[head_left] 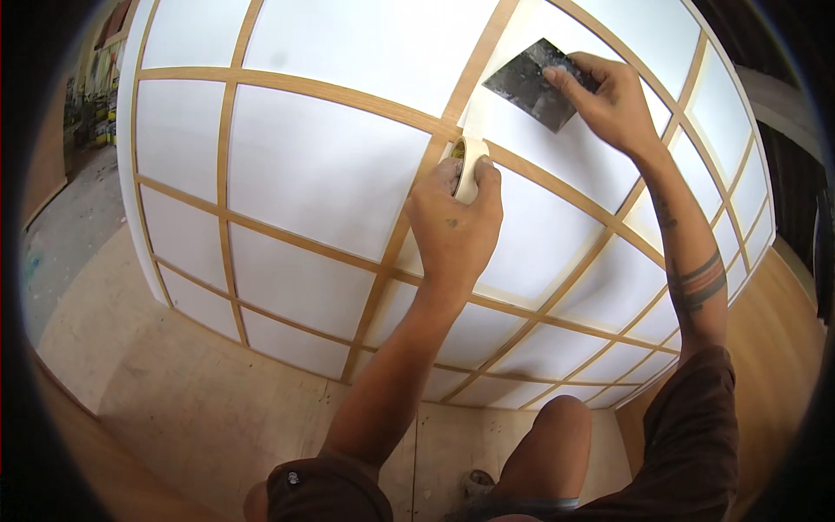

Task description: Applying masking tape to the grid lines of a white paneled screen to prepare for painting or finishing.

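My left hand is closed around a roll of cream masking tape, near a crossing of the wooden strips. From the roll a length of pale tape runs upward along the edge of a white pane. Pinched between the thumb and fingers of my right hand is a thin, dark, smudged flat scraper plate, tilted over the upper pane. Both hands are in front of a large white panel divided by light brown wooden strips. Pale tape borders several panes on the right side.
Below the panel lies a pale plywood surface. A brown wooden board stands at the right. Grey floor and blurred clutter show at the far left. My bent knee is close to the panel's lower edge.
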Motion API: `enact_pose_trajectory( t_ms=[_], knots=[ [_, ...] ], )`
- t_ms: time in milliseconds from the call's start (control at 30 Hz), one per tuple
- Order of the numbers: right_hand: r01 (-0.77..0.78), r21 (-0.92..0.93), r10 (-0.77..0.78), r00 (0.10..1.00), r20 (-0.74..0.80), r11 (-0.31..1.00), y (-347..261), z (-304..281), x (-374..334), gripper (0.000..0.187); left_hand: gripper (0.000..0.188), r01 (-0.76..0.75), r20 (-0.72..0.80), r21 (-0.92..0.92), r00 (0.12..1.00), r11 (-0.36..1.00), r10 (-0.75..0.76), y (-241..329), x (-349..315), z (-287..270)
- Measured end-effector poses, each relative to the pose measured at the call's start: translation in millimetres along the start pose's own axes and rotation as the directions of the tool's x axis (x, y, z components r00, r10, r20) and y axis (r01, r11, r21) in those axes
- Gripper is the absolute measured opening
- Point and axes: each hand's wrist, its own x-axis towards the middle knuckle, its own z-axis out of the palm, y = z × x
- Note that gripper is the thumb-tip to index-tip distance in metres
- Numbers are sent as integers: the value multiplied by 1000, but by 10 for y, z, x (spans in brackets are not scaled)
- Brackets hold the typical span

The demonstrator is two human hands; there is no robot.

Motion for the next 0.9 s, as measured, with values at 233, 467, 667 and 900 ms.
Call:
enact_pose_trajectory(
  t_ms=[233, 467, 667, 900],
  knots=[
    [-69, -121, 52, 990, -133, 990, 321, -227, 476, 36, 35, -10, -1, -13, 1000, 1000, 10, 40, -3, 37],
    [-27, -35, 13, 940, -341, 999, 58, -403, 506, 23, 35, 19, 4, 22, 1000, 1000, -19, 24, -13, 22],
    [432, -674, -646, 758, -88, 600, 81, -117, 221, 20, 33, 7, -7, 45, 1000, 999, -6, -58, 3, -3],
    [505, -546, -607, 795, -9, 669, -300, 238, -288, 28, 32, -39, -25, 62, 999, 997, 40, -118, -28, -27]
  ],
)
